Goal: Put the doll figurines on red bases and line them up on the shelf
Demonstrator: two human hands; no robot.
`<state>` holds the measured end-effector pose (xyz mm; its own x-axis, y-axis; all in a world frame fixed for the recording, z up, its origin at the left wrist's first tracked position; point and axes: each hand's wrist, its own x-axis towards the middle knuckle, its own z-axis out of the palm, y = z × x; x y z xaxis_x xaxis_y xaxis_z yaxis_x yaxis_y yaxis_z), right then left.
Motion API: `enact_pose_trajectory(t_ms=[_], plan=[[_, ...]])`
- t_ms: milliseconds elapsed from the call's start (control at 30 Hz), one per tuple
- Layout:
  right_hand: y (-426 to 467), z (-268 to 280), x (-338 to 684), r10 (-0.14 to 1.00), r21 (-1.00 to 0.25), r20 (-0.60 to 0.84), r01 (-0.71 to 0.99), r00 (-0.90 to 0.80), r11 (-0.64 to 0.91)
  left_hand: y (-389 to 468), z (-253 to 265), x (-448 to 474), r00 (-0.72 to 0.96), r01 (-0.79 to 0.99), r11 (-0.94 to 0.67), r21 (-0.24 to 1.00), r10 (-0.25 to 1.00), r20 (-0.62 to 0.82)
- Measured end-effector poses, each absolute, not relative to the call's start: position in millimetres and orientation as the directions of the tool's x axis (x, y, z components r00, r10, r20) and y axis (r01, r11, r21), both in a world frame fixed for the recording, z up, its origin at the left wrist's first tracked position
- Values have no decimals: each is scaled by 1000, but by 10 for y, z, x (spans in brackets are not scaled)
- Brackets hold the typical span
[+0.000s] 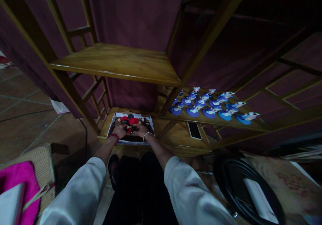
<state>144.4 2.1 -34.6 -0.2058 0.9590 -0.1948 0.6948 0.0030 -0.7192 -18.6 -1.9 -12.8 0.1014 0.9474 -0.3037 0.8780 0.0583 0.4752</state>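
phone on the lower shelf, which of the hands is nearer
Right. The right hand is over the box, left of the phone; the left hand is also there, farther left.

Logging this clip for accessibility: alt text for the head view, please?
A person's hands are inside an open box of red and black figurines on a low wooden shelf. Blue and purple figurines stand to the right.

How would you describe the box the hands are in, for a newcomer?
Find the wooden shelf unit. On its lower board, left of the phone, sits an open, white-edged box. Unlike the shelf holding purple-blue figurines, it holds red-and-black figurines, with the left hand and right hand among them.
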Motion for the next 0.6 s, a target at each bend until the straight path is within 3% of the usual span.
enact_pose_trajectory(t_ms=[300,467,600], plan=[[89,-403,1434,974,-718,-114,694,-198,57,-41,-114,-166,103,894,46,445,947,-305],[107,-363,1387,973,-688,19,703,-231,180,-19,-151,-148,119,911,10,413,951,-286],[140,-340,1281,932,-593,112,730,-343,340,-14,-166,-145,126,919,-8,394,953,-274]])
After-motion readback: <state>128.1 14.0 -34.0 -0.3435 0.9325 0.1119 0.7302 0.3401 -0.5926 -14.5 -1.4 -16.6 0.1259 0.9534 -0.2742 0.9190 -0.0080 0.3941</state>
